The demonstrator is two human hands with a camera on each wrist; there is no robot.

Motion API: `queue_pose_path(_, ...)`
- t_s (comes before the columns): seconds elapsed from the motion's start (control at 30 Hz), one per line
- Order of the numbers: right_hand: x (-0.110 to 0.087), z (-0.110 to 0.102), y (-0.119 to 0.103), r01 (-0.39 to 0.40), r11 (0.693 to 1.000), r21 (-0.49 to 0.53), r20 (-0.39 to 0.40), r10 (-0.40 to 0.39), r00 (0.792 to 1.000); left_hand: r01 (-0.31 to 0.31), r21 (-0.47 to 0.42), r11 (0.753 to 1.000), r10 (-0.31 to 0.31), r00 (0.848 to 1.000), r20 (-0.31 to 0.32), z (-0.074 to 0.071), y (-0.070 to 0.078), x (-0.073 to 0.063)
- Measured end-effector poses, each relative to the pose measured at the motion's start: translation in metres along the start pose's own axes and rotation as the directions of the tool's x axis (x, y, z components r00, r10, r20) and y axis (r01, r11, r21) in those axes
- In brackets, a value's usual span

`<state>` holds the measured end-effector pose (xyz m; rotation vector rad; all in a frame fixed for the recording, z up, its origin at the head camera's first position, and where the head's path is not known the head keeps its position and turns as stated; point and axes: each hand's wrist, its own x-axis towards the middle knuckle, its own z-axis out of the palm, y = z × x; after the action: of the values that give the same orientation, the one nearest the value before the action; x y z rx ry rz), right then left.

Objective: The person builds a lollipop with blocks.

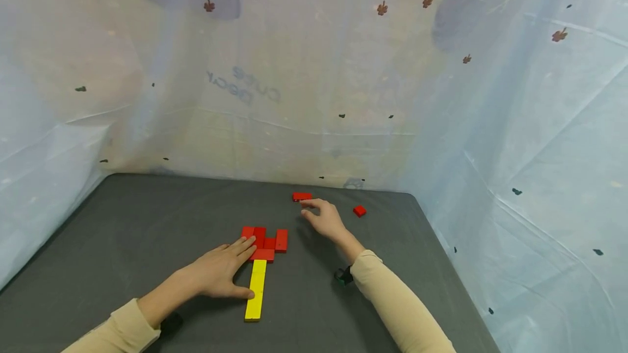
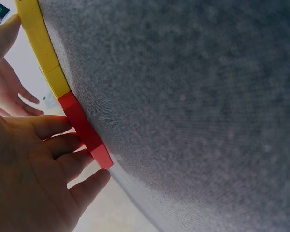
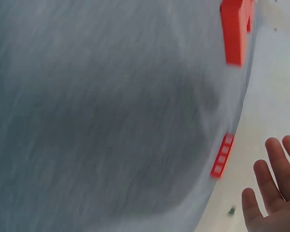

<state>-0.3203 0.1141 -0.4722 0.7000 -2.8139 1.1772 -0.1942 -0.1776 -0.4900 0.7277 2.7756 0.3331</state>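
Observation:
My left hand [image 1: 221, 270] lies flat with spread, straight fingers. Its fingertips rest on the group of red blocks [image 1: 259, 236], and its thumb touches the long yellow strip [image 1: 257, 293]. The yellow strip meets the red group end to end, also visible in the left wrist view, where a seam crosses the yellow strip [image 2: 38, 38]. Over the far part of the table, my right hand [image 1: 325, 221] has loosely bent fingers and holds nothing. Just beyond its fingertips lies a red block [image 1: 301, 196]; the right wrist view shows square marks on this red block [image 3: 223, 155].
A small red block [image 1: 360, 211] lies near the far right of the dark grey table [image 1: 186, 217]. One red block [image 1: 281, 241] stands at the right side of the group. Patterned plastic sheeting [image 1: 294, 80] hangs behind the table and along its right side.

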Motion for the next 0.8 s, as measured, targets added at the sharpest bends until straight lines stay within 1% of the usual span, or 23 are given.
queue_pose_path(0.17, -0.005, -0.019, 0.021, -0.064, 0.998, -0.017, -0.075, 0.062, 0.995, 0.007, -0.01, 1.0, -0.007, 1.0, 0.006, -0.001, 0.0, -0.001)
queue_pose_path(0.33, -0.01, -0.039, 0.039, -0.111, 0.993, -0.047, -0.131, 0.104, 0.986, 0.006, -0.016, 1.0, -0.006, 1.0, 0.008, -0.002, 0.001, -0.001)
queue_pose_path(0.6, -0.014, -0.068, 0.066, -0.181, 0.979, -0.094, -0.188, 0.161, 0.969, 0.007, -0.016, 1.0, -0.007, 1.0, 0.01, -0.003, 0.002, -0.002)
queue_pose_path(0.7, -0.015, -0.076, 0.076, -0.206, 0.972, -0.11, -0.207, 0.18, 0.962, 0.01, -0.017, 1.0, -0.01, 1.0, 0.012, -0.003, 0.002, -0.002)
queue_pose_path(0.8, -0.016, -0.081, 0.085, -0.232, 0.962, -0.144, -0.21, 0.2, 0.957, 0.012, -0.022, 1.0, -0.011, 1.0, 0.015, -0.003, 0.003, -0.002)
